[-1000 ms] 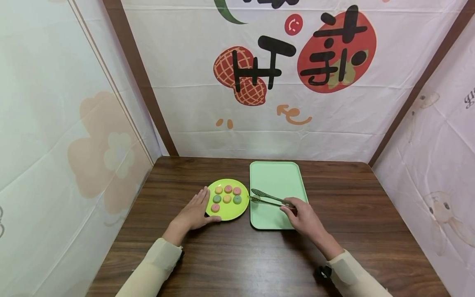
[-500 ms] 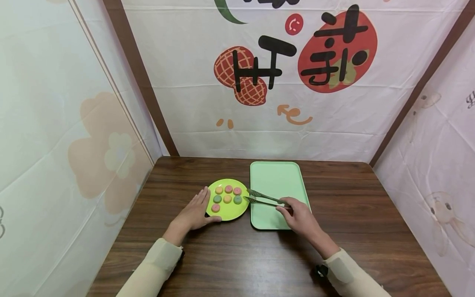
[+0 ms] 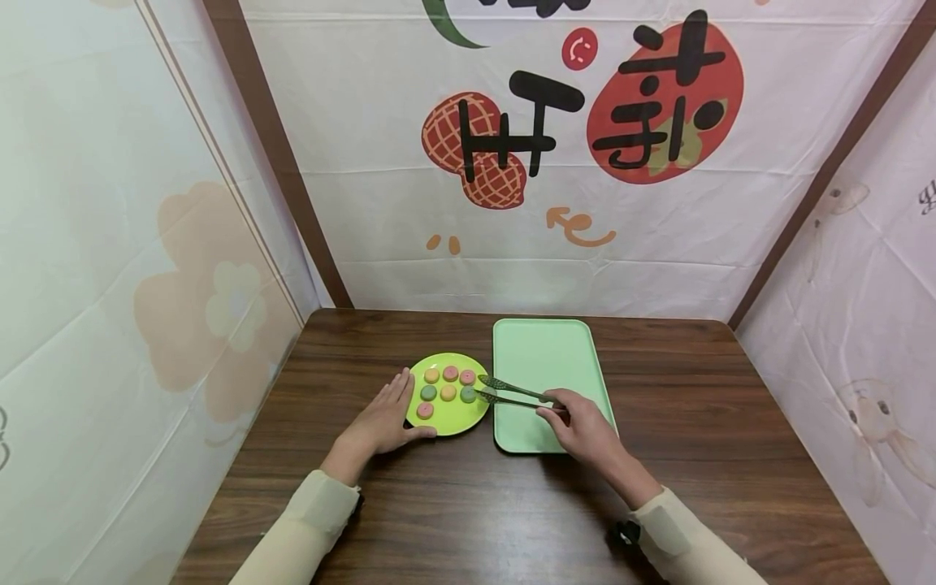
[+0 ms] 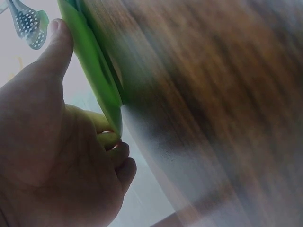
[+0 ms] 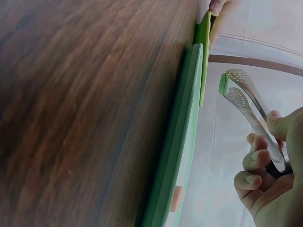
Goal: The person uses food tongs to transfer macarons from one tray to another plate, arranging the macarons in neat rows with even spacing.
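Note:
My left hand [image 3: 383, 416] lies along the left rim of a lime-green plate [image 3: 453, 421], fingers straight and thumb at the near edge. Several small round macarons in pink, yellow and green lie on the plate. My right hand [image 3: 579, 424] grips metal tongs [image 3: 521, 391] with perforated ends. Those ends hang over the plate's right edge, close to a green macaron [image 3: 468, 394]. In the right wrist view, a green piece [image 5: 223, 84] shows between the tips of the tongs; its exact shape is unclear. Part of the tongs' handle is hidden by my right hand.
A pale green rectangular tray [image 3: 544, 345] stands just right of the plate, under the tongs and right hand. A small orange-pink patch [image 5: 176, 198] shows at the tray in the right wrist view. The brown wooden table [image 3: 468, 504] ends at a printed cloth wall.
My right hand and the tongs have moved left, bringing the tips from over the tray's left edge to over the plate's right side. My left hand has stayed put.

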Available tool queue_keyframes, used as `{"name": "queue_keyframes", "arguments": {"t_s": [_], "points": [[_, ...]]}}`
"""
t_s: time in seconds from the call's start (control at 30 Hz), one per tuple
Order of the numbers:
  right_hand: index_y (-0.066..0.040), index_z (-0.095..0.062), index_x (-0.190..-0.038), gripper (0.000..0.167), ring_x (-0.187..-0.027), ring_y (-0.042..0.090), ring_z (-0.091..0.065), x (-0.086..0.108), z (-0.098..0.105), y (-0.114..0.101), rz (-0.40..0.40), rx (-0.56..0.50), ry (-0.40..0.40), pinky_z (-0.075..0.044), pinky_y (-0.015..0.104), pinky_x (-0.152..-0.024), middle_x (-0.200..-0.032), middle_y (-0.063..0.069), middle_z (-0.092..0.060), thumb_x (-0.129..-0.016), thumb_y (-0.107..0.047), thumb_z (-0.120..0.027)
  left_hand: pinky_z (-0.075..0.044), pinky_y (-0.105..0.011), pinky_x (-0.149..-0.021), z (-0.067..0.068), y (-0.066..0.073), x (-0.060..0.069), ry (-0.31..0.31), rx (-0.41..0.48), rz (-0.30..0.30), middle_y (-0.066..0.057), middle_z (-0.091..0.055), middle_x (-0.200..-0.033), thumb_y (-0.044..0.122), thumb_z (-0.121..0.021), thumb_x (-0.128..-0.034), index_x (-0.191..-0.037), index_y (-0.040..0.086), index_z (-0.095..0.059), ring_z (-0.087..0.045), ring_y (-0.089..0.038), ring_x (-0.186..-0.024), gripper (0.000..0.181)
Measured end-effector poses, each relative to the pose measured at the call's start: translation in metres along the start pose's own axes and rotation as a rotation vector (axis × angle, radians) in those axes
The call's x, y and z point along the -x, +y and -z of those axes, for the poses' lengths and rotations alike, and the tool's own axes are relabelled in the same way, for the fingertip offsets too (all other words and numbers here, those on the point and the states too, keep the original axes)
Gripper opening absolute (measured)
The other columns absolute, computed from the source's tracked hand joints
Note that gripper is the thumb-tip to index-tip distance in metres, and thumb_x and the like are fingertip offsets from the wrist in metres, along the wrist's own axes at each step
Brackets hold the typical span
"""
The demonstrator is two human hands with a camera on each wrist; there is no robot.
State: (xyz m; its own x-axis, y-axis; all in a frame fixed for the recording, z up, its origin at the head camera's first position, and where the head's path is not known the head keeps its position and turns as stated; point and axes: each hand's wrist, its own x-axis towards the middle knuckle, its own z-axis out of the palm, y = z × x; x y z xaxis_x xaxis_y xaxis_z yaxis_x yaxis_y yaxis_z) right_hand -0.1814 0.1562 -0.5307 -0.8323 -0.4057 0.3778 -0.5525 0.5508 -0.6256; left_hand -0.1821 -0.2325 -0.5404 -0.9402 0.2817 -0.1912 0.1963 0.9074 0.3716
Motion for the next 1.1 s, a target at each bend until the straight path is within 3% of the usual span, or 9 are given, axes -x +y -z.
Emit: {"name": "queue_keyframes", "arguments": {"t_s": [0.43, 0.57, 0.7, 0.8, 0.93, 1.1], "points": [[0.000, -0.074, -0.121, 0.026, -0.073, 0.001, -0.060, -0.007, -0.009, -0.005, 0.035, -0.006, -0.007, -0.057, 0.027, -0.065, -0.092, -0.002, -0.071, -0.101, -0.017, -0.078, -0.015, -0.054, -0.135, -0.001, -0.001, -0.001, 0.010, -0.009, -0.008, -0.027, -0.004, -0.178, 0.067, -0.069, -0.0967, -0.169, -0.008, -0.008, -0.009, -0.041, -0.165, 0.121], [0.004, -0.074, -0.119, 0.026, -0.070, 0.000, -0.060, -0.012, -0.014, -0.006, 0.076, -0.030, -0.014, -0.057, 0.028, -0.063, -0.088, 0.003, -0.074, -0.102, -0.016, -0.077, -0.014, -0.054, -0.135, -0.001, 0.000, -0.001, 0.010, -0.007, -0.011, -0.027, -0.004, -0.178, 0.066, -0.070, -0.0968, -0.169, -0.008, -0.008, -0.009, -0.041, -0.165, 0.120], [0.003, -0.075, -0.118, 0.025, -0.068, -0.004, -0.061, -0.014, -0.019, -0.009, 0.111, -0.012, -0.003, -0.055, 0.036, -0.079, -0.082, 0.003, -0.075, -0.101, -0.015, -0.078, -0.014, -0.054, -0.135, -0.001, 0.000, -0.001, 0.009, -0.013, -0.012, -0.027, -0.004, -0.177, 0.066, -0.069, -0.0971, -0.169, -0.008, -0.008, -0.009, -0.041, -0.165, 0.120], [0.002, -0.074, -0.119, 0.026, -0.070, -0.004, -0.062, -0.014, -0.021, -0.012, 0.098, -0.007, -0.013, -0.055, 0.035, -0.081, -0.083, -0.003, -0.073, -0.101, -0.016, -0.078, -0.014, -0.053, -0.135, -0.001, 0.000, -0.001, 0.009, -0.019, -0.011, -0.027, -0.004, -0.178, 0.067, -0.069, -0.0973, -0.169, -0.008, -0.008, -0.009, -0.041, -0.165, 0.120], [0.001, -0.073, -0.122, 0.026, -0.075, 0.002, -0.066, -0.013, -0.023, -0.015, 0.075, -0.049, -0.036, -0.060, 0.027, -0.067, -0.092, -0.002, -0.072, -0.102, -0.015, -0.077, -0.014, -0.054, -0.135, -0.001, 0.000, -0.001, 0.008, -0.012, -0.011, -0.027, -0.004, -0.177, 0.066, -0.070, -0.0972, -0.169, -0.008, -0.008, -0.009, -0.041, -0.165, 0.120], [0.001, -0.072, -0.122, 0.026, -0.078, 0.004, -0.068, -0.013, -0.027, -0.015, 0.094, -0.059, -0.046, -0.061, 0.027, -0.070, -0.095, -0.001, -0.072, -0.102, -0.015, -0.076, -0.014, -0.054, -0.135, -0.001, 0.000, 0.000, 0.008, -0.013, -0.011, -0.027, -0.004, -0.177, 0.066, -0.069, -0.0974, -0.169, -0.008, -0.008, -0.009, -0.041, -0.165, 0.120]]}}
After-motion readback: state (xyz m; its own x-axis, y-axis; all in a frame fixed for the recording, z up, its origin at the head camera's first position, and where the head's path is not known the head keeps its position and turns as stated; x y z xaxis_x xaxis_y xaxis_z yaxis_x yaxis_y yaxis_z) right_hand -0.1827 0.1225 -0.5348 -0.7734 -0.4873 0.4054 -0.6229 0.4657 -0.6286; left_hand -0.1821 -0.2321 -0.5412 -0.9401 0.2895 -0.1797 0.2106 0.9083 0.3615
